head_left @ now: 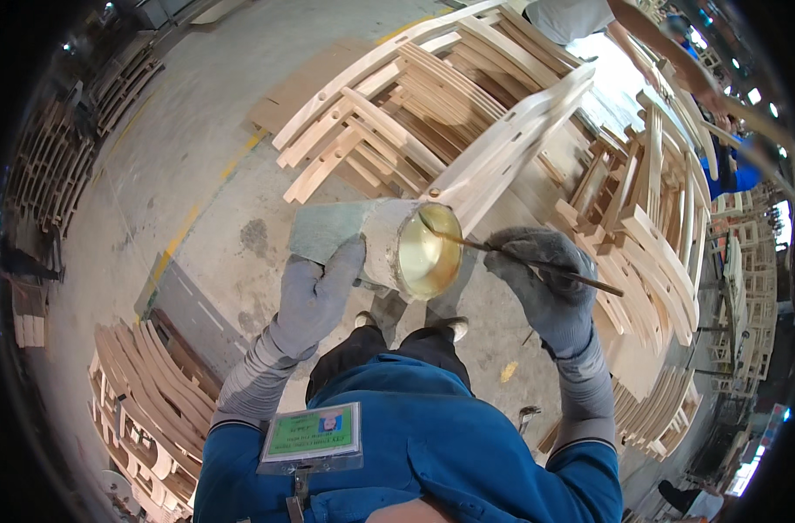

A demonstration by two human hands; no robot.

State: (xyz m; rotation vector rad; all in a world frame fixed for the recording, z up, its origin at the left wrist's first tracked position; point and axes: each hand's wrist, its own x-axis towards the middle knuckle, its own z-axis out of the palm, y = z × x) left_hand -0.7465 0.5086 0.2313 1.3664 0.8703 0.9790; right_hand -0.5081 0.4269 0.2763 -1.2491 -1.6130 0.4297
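Note:
My left hand (323, 292), in a grey glove, is closed at the side of a pale, stained cup (382, 240) tilted to show its opening. Inside lies a yellowish, creamy liquid (423, 253) like glue. Against the cup and the left fingers is a flat grey-green piece (328, 228); whether it is joined to the cup, I cannot tell. My right hand (545, 275), also gloved, pinches a thin dark stick (580, 280). The stick's far end reaches over the rim into the cup. Its tip, near the inner wall, is partly coated.
Stacked pale wooden frames (397, 113) stand ahead, with a long slotted wooden rail (519, 139) close beyond the cup. More curved wooden parts (650, 227) are at right, others (153, 392) at lower left. Another person's arm (667, 52) shows at upper right. Concrete floor (267, 235) lies below.

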